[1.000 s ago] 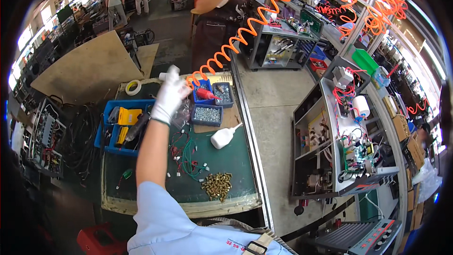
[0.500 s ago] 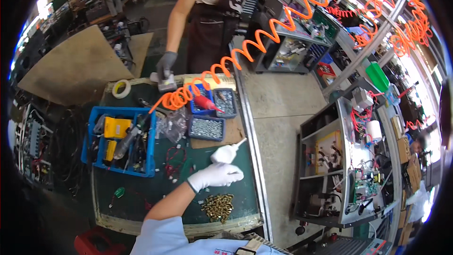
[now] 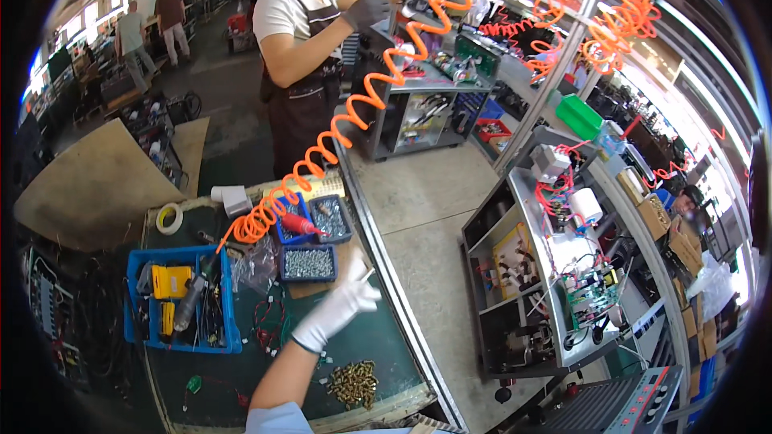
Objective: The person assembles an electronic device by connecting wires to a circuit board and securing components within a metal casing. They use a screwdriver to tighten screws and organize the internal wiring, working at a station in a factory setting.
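Note:
My left hand [image 3: 331, 315], in a white glove, reaches over the green tabletop from the lower edge. Its fingers appear closed on a white squeeze bottle [image 3: 352, 264], though motion blurs the bottle and part of the grip. Just beyond are small blue bins [image 3: 309, 264] of metal fasteners, and a red squeeze bottle [image 3: 301, 223] lies across them. Nearer me, below the glove, brass-coloured fittings [image 3: 352, 386] form a loose pile. My right hand is out of view.
A blue divided tray [image 3: 183, 345] of tools stands left, beside tangled wires. An orange coiled hose [image 3: 354, 116] slants above the table. Beyond it stands a co-worker [image 3: 301, 40] in a dark apron. Right of the aisle is an open equipment cabinet [image 3: 523, 273].
My view has shifted, so the table sits lower and farther left. My left hand has moved forward with the white bottle. The co-worker's hand has left the small box at the far edge.

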{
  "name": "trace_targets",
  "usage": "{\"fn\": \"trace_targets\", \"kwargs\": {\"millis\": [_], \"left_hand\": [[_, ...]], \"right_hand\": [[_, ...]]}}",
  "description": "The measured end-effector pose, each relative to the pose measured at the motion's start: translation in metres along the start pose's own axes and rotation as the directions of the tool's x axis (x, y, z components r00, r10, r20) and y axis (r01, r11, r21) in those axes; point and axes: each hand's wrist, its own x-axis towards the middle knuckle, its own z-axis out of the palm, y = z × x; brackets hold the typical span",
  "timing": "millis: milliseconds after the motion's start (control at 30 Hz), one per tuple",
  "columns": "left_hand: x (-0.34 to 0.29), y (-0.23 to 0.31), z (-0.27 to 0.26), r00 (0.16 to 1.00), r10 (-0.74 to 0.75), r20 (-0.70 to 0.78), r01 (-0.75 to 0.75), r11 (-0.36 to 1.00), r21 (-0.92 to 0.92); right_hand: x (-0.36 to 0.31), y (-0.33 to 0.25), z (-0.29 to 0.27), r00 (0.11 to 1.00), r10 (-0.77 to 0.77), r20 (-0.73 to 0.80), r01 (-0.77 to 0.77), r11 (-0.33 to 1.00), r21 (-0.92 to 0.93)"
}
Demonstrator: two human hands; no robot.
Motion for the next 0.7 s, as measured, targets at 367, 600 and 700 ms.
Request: {"fn": "trace_targets", "kwargs": {"millis": [367, 600, 700], "left_hand": [[0.003, 0.069, 0.079, 0.908, 0.297, 0.294, -0.231, 0.943, -0.24], [-0.013, -0.008, 0.094, 0.938, 0.188, 0.293, 0.013, 0.823, -0.567], [-0.025, -0.009, 0.104, 0.951, 0.169, 0.261, -0.001, 0.841, -0.542]], "right_hand": [[0.04, 0.091, -0.001, 0.989, -0.055, -0.135, 0.075, 0.986, 0.151], [0.091, 0.133, -0.009, 0.982, -0.152, -0.115, 0.167, 0.976, 0.138], [0.078, 0.099, 0.018, 0.959, -0.167, -0.228, 0.18, 0.983, 0.034]]}}
